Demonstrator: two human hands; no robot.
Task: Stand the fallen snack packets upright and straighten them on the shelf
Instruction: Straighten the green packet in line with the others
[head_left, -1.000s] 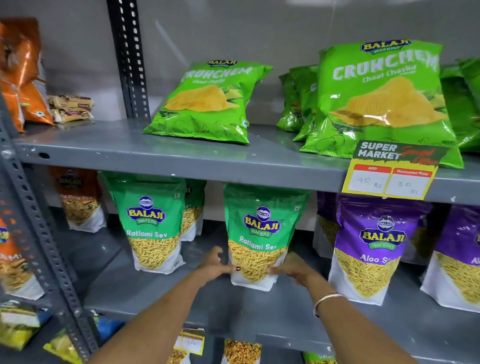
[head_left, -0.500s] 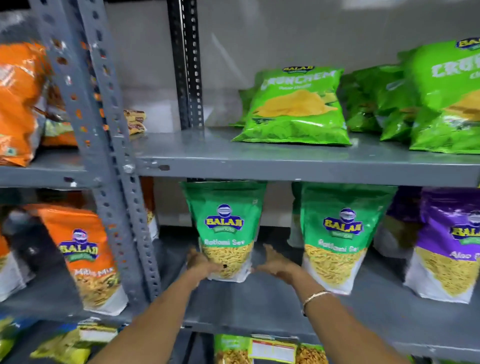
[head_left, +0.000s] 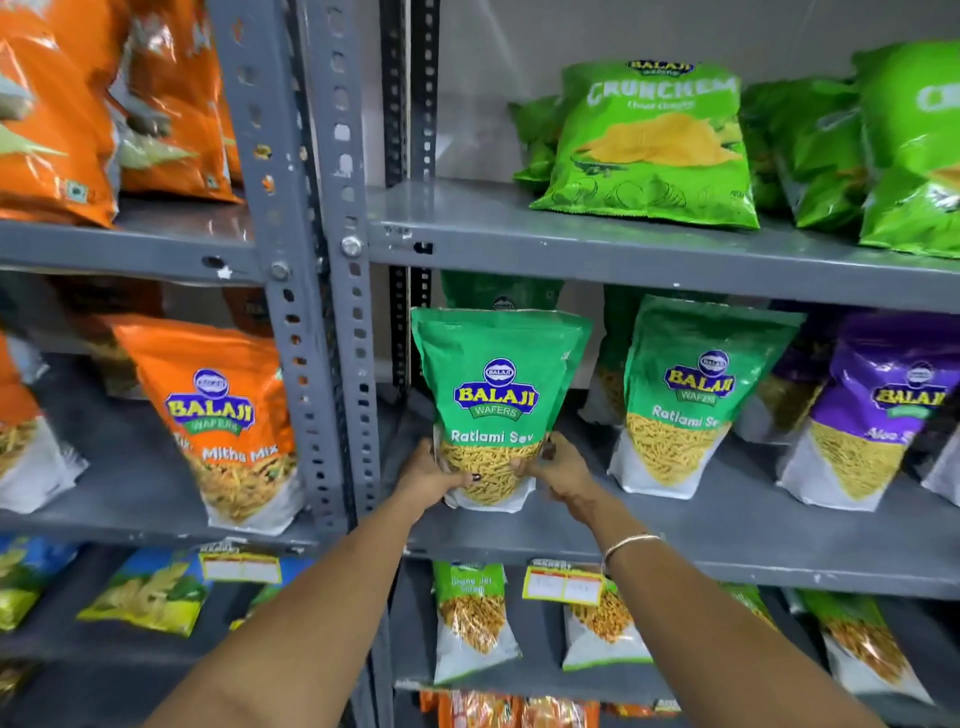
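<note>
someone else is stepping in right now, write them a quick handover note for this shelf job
Left hand and right hand: both gripping the lower sides of the green Ratlami Sev packet, upright near the front of the middle shelf.
Done: the second Ratlami Sev packet and the purple packet beside it stand upright.
Left: square up the held packet; the Crunchem bag on the top shelf leans back.

There is just one camera, worn on the person's head. It looks forward and a little down, straight at a grey shelf rack (head_left: 332, 312) from close up. The middle shelf (head_left: 675, 525) sits across the center of the frame. Both arms reach in from the bottom edge. The wide lens bends things near the sides. A post stands upper left of center, and more shelves fill the left edge.
</note>
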